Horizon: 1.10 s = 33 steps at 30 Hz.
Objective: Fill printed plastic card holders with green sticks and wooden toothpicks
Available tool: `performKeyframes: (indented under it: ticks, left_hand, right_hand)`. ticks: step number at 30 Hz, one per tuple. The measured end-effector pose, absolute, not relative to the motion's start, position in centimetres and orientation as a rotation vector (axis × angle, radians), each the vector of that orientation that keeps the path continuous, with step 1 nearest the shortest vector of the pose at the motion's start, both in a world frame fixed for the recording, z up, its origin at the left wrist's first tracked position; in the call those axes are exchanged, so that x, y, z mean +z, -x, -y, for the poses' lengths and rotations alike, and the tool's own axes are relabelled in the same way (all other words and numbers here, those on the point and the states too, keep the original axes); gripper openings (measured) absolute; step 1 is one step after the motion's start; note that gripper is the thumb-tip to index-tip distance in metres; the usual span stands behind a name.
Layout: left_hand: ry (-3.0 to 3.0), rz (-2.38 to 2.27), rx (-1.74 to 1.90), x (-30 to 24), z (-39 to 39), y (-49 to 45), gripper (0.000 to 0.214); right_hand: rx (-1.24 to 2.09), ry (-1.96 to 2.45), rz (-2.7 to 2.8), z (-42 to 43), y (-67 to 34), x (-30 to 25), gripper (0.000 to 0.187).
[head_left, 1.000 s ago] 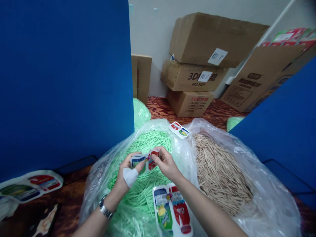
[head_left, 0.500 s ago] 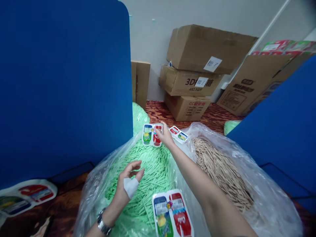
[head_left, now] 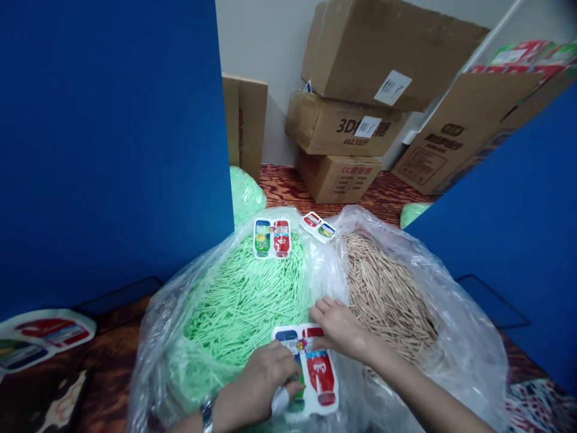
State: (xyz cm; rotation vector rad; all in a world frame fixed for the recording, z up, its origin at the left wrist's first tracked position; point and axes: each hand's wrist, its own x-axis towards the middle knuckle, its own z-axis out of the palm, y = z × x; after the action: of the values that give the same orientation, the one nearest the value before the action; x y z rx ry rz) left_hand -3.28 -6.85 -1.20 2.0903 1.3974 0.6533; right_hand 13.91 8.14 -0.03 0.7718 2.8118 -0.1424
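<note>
Left hand (head_left: 264, 382): curled over the near packet's (head_left: 322, 376) left half; whether it grips cannot be told.
Near packet: Cola half right, at the green-stick bag's (head_left: 162, 337) near right edge.
Right hand (head_left: 340, 328): loosely half-open, thumb over the near packet's upper right corner; any hold cannot be told.
Far packet (head_left: 271, 239): at the green-stick bag's far edge.
Small packet (head_left: 318, 227): askew, between the far edges of green-stick bag and brown-stick bag (head_left: 469, 337).
Cartons (head_left: 347, 129): three, stacked.
</note>
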Motion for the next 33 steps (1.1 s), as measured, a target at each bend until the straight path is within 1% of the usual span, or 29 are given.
performKeyframes:
  ticks: [4,6,10,13,15,16,19,20,24,26,28,29,31,33]
  left_hand:
    - [-2.174,-1.430,0.532,-0.9,6.8,3.0,0.016]
    - [-2.158,-1.452,0.538,-0.8,6.9,3.1,0.016]
    - [-2.160,-1.469,0.578,-1.5,7.2,3.1,0.016]
    - [-2.193,-1.484,0.576,-2.4,7.2,2.8,0.016]
    - [-2.205,-1.499,0.592,-2.8,7.0,2.6,0.015]
    - [-2.207,-1.501,0.612,-2.9,7.0,2.6,0.016]
    - [-2.200,-1.481,0.668,-3.1,6.7,2.7,0.020]
    - [-2.194,-1.475,0.677,-3.1,6.7,2.8,0.023]
    - [-2.128,-1.530,0.789,-3.5,6.8,3.3,0.032]
    - [-2.008,-1.624,0.910,-3.8,6.8,3.3,0.046]
    - [-1.812,-1.721,1.021,-3.7,6.5,3.1,0.068]
    - [-1.701,-1.742,1.063,-3.6,6.2,2.9,0.079]
    - [-1.479,-1.692,1.152,-3.1,5.4,2.5,0.096]
    - [-1.254,-1.534,1.240,-2.4,4.6,2.2,0.102]
  right_hand:
    - [-0.309,-0.819,-2.793,-9.0,-13.6,-0.4,0.015]
    - [-0.346,-0.831,-2.807,-9.2,-13.5,-0.6,0.008]
    - [-0.402,-0.864,-2.856,-9.3,-13.9,-0.8,0.018]
    - [-0.426,-0.792,-2.872,-9.0,-14.1,-0.5,0.022]
    - [-0.404,-0.787,-2.844,-8.7,-14.0,-0.1,0.030]
    - [-0.393,-0.803,-2.828,-8.6,-13.9,0.0,0.030]
    - [-0.386,-0.830,-2.826,-8.3,-13.5,0.1,0.016]
    - [-0.377,-0.824,-2.834,-8.3,-13.5,0.1,0.015]
    - [-0.287,-0.877,-2.898,-8.2,-13.8,0.7,0.023]
    - [-0.329,-0.963,-3.018,-7.9,-14.1,1.6,0.021]
    - [-0.588,-1.061,-3.135,-7.4,-14.1,2.8,0.018]
    - [-0.821,-1.110,-3.136,-7.0,-14.0,3.4,0.018]
    - [-1.429,-1.157,-2.981,-6.1,-13.4,4.3,0.020]
    - [-2.024,-1.107,-2.701,-5.1,-12.5,4.5,0.025]
